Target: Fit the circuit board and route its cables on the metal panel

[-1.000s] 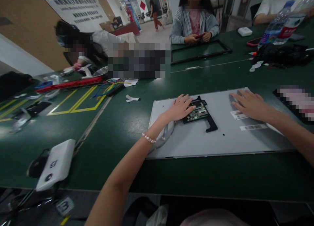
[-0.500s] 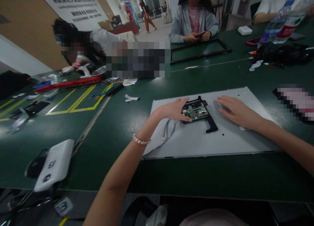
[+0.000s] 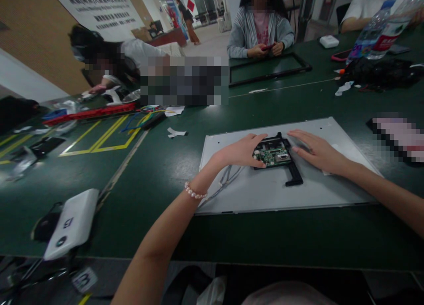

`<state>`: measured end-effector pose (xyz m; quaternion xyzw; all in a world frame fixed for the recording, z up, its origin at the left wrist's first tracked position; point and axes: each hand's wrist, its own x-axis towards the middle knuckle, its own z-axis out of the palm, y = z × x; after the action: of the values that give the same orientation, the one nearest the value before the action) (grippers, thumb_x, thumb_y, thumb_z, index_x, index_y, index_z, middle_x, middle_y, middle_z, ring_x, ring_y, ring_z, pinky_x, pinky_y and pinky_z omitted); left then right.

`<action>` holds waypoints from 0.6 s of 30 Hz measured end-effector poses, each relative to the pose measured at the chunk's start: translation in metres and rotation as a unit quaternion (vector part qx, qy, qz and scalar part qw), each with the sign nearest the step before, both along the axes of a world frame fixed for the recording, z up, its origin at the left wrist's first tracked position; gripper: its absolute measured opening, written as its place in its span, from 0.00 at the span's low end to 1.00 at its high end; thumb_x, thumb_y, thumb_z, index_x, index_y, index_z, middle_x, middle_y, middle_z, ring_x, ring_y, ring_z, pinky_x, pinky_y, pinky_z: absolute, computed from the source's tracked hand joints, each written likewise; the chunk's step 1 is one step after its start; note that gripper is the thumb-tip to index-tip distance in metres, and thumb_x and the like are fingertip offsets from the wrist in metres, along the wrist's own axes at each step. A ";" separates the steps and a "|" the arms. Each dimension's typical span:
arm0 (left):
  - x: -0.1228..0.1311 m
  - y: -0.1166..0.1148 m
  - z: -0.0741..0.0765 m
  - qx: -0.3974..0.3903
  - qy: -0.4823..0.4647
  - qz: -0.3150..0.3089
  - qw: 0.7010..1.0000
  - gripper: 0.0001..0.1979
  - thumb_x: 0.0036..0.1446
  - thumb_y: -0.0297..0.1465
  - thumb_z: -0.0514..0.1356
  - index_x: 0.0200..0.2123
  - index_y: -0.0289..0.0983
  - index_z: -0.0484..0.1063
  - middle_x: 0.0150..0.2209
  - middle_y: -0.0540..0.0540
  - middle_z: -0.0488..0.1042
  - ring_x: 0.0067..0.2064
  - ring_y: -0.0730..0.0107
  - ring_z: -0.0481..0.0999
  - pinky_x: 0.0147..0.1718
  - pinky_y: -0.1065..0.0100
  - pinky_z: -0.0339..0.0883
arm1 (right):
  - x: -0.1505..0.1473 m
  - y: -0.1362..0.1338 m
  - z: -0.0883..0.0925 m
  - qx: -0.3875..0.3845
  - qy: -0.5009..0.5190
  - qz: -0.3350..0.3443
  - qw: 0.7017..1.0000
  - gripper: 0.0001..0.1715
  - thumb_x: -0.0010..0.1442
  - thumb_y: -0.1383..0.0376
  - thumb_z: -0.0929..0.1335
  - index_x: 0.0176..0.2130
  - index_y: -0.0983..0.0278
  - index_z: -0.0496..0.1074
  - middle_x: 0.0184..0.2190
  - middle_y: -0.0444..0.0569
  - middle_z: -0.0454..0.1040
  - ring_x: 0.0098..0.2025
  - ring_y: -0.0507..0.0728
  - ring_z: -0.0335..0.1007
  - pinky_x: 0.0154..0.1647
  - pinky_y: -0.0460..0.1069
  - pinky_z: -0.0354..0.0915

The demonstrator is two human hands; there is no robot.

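Note:
A green circuit board (image 3: 273,157) sits in a black plastic bracket (image 3: 294,174) on a flat pale grey panel (image 3: 255,192). My left hand (image 3: 243,150) spans the left end of the board, thumb on the near side and fingers on the far side. Close to the bracket's right side is my right hand (image 3: 321,154), its fingers stretched out and holding nothing; whether the fingertips touch the bracket is hard to tell. Grey cables (image 3: 228,179) run from beneath my left hand to the panel's near left edge.
The green table (image 3: 159,225) carries a white device (image 3: 73,223) at left, a phone (image 3: 397,139) at right, and a black frame (image 3: 271,77) at the back. Bottles (image 3: 369,33) stand far right. Several people are around, one seated opposite.
The board and its bracket have slid to the right across the panel with my left hand. My right hand now lies closer to the bracket.

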<state>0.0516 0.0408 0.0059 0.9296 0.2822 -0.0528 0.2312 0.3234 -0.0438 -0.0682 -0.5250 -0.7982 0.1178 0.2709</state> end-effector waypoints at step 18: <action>0.001 -0.008 0.001 0.000 -0.022 -0.039 0.999 0.44 0.50 0.46 0.60 0.67 0.39 0.49 0.62 0.36 0.60 0.60 0.50 0.64 0.58 0.54 0.59 | -0.012 -0.011 0.000 -0.026 -0.028 0.062 0.997 0.48 0.60 0.47 0.66 0.70 0.50 0.41 0.72 0.50 0.43 0.69 0.71 0.45 0.65 0.71 0.52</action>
<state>0.0530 0.0323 0.0071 0.9408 0.2402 -0.0415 0.2356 0.3116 -0.0544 -0.0680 -0.4847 -0.8331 0.1400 0.2268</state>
